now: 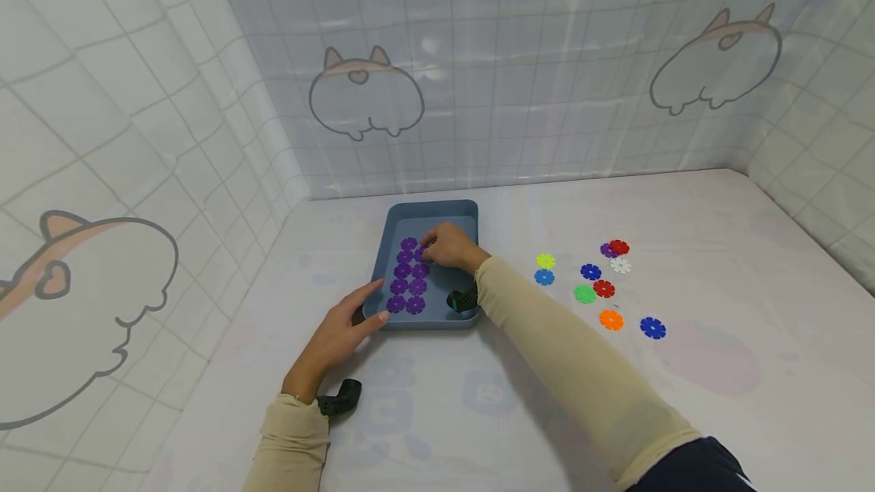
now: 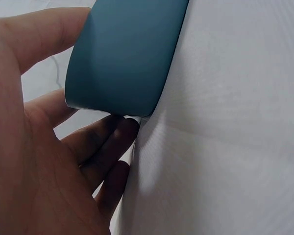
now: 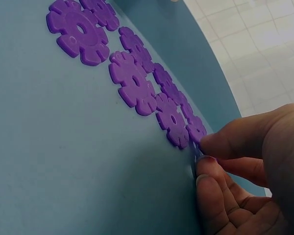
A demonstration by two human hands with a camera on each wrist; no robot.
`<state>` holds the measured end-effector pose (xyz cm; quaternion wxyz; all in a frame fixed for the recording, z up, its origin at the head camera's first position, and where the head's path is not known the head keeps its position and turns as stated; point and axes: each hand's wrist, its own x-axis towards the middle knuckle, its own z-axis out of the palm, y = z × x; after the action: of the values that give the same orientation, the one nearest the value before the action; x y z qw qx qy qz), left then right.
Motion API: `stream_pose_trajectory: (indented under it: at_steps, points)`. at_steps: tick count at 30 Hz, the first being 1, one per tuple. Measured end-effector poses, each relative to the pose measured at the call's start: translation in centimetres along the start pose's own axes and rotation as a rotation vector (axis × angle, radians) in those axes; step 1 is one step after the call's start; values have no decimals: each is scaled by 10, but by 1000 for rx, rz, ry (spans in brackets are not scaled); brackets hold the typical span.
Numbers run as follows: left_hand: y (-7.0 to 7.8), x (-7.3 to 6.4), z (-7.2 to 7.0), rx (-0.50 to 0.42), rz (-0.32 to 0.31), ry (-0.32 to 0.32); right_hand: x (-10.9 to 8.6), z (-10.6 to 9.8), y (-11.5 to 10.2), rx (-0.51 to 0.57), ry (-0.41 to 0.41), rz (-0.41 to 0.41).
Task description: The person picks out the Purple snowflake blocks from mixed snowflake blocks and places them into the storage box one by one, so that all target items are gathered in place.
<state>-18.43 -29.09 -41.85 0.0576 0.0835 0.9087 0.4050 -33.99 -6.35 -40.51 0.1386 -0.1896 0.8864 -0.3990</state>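
A blue-grey tray [image 1: 424, 324] holds two columns of purple notched discs [image 1: 402, 270], which lie flat along its left half. At the front left corner of the tray, my left hand [image 1: 342, 332] holds the outer wall, thumb on one side and fingers on the other; its close view shows the tray's wall [image 2: 120, 58] between them. Inside the tray, my right hand [image 1: 451, 245] is at the far end of the right column. Its thumb and fingertips pinch a purple notched disc [image 3: 200, 152], mostly hidden by the fingers and beside the neighbouring discs.
Loose notched discs lie on the white cloth right of the tray: yellow [image 1: 545, 260], light blue [image 1: 544, 277], green [image 1: 585, 294], orange [image 1: 611, 320], plus dark blue, red, white and purple ones. A tiled-pattern curtain [image 1: 519, 97] stands behind and at both sides.
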Motion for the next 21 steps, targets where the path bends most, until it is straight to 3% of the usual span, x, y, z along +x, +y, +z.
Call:
stream_pose_trajectory:
  at_steps: [15,21]
  points:
    - [-1,0,-1,8,-1,0,-2,-5,-2,50,-31,34]
    - [-1,-1,-1,4,-8,-2,-1,-4,-1,43,-19,12]
